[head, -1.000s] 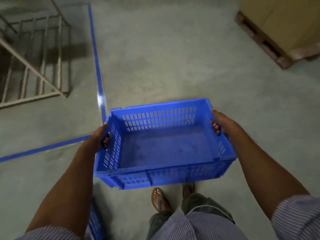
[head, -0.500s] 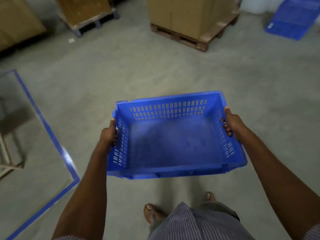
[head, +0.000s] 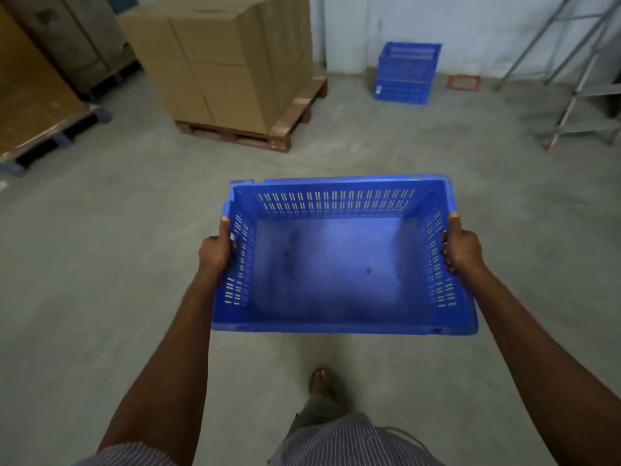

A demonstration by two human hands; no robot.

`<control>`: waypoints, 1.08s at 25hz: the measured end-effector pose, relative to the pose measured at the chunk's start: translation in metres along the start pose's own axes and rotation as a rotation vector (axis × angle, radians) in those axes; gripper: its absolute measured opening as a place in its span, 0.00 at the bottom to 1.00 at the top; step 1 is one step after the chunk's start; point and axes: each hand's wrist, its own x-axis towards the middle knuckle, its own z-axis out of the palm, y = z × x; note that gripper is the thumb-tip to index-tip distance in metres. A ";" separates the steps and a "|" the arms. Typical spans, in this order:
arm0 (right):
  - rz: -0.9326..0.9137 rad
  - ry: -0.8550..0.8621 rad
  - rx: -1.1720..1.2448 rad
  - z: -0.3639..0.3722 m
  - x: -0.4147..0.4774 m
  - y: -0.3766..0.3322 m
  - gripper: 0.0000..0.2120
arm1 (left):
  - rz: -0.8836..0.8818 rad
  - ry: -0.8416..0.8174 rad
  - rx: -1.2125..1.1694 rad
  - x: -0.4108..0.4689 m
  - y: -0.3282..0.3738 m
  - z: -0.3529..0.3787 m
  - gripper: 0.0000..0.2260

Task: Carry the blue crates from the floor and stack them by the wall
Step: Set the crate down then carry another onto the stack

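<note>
The empty blue crate [head: 336,270] is in the air above the floor [head: 100,264], open side up and roughly level, held out in front of the person. The left hand [head: 215,252] grips its left short wall, thumb lying along the rim and fingers curled into the slotted side. The right hand [head: 462,250] grips the right short wall the same way. One sandalled foot [head: 317,380] shows below the crate. At the far edge of the floor a stack of blue crates [head: 405,74] stands against the pale wall [head: 470,25]. Left of the stack, cardboard boxes [head: 228,62] sit on a wooden pallet [head: 285,129]. A metal stepladder [head: 578,95] stands at the right.
</note>
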 end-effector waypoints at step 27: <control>0.441 -0.193 0.003 -0.019 0.834 -0.329 0.28 | -0.164 -0.619 0.125 0.596 0.551 0.591 0.27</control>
